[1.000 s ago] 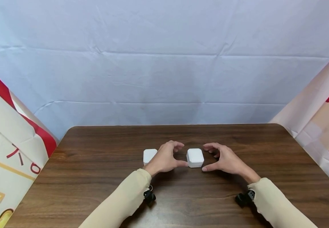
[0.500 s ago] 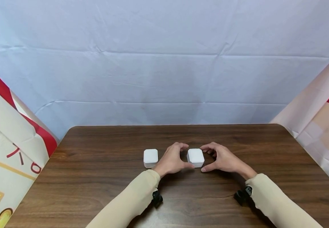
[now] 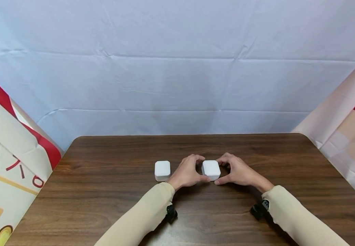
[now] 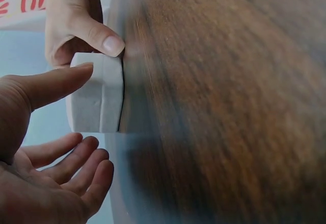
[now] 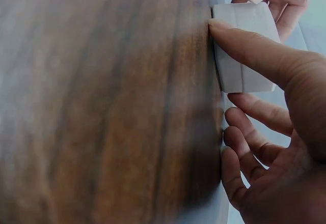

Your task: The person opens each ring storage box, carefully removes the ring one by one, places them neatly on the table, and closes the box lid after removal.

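Observation:
A small white lidded box [image 3: 210, 168] with rounded corners sits on the wooden table [image 3: 110, 205], between the two hands. My left hand [image 3: 189, 172] holds it from the left, thumb over the front of its upper part and fingers round towards the back. From the right, my right hand [image 3: 240, 171] grips it with the thumb low at the front corner and the fingers at the far side. A seam runs round the box [image 4: 97, 102] in the left wrist view. The right thumb [image 5: 244, 43] crosses the lower part in the right wrist view.
A second white box [image 3: 162, 170] of like shape stands left of the left hand, close to the wrist. A pale cloth [image 3: 177, 85] hangs behind the table's far edge. Printed cloths hang at both sides. Dark cameras [image 3: 171, 213] sit on the wrists.
The left hand has moved right to the box, uncovering the second box. The right hand has come slightly left, and its fingers have closed in. Both boxes have stayed in place.

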Available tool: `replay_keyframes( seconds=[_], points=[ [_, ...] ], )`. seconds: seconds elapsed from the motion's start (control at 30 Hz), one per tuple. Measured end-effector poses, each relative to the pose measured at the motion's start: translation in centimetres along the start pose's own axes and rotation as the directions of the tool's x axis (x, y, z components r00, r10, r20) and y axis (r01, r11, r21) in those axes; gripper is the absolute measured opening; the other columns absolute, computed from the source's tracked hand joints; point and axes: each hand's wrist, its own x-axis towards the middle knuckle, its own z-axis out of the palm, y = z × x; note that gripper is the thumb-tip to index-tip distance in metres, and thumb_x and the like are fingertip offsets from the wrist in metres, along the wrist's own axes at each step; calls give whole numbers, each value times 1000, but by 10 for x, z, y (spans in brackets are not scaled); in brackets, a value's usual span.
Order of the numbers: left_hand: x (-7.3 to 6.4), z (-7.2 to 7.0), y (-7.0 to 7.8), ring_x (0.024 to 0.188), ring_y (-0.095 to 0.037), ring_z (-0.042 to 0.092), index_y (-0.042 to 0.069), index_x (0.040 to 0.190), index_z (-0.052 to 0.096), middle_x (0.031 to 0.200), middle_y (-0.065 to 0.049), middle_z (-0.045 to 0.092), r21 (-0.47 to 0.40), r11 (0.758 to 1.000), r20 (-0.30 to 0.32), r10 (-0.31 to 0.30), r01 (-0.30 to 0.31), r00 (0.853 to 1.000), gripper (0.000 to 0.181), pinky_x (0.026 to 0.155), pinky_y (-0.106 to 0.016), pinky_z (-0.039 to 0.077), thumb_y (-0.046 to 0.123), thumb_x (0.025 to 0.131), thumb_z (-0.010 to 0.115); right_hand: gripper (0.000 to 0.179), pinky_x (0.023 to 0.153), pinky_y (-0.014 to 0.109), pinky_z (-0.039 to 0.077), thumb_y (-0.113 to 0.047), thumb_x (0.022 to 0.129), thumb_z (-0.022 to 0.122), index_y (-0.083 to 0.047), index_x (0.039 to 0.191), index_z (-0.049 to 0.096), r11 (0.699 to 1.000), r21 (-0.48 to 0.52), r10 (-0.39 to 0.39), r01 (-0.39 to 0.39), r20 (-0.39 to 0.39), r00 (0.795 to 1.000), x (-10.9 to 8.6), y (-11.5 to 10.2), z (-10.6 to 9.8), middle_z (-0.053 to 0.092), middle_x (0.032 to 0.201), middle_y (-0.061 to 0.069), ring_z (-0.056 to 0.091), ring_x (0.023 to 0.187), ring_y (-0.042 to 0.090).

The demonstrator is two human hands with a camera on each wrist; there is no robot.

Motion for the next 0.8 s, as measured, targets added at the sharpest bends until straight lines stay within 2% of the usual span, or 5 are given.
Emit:
replay_keyframes(
  seconds=[0.27,0.57,0.8],
  points=[
    [3,3,0,113,-27,59,4,134,62,125,-11,62,0,1000,12,-18,18,1000,64,92,-36,50,24,81,89,60,75,33,45,-37,74,93,-6,120,70,1000,-3,-1,1,10,1000,1,-1,1,57,104,0,52,89,19],
    [3,4,0,110,-24,61,3,132,64,123,-10,63,1,1000,-6,-15,15,1000,59,90,-32,50,23,81,88,58,75,33,43,-35,76,92,-6,121,70,1000,20,-11,10,24,1000,2,-2,2,57,104,1,51,88,20],
    [4,4,1,111,-24,62,3,130,65,123,-11,64,-7,1000,-16,-16,16,1000,58,90,-33,50,23,81,89,53,74,32,40,-35,77,90,-11,121,71,1000,2,-18,18,23,1000,2,-1,3,56,105,0,49,88,20]
  ],
)
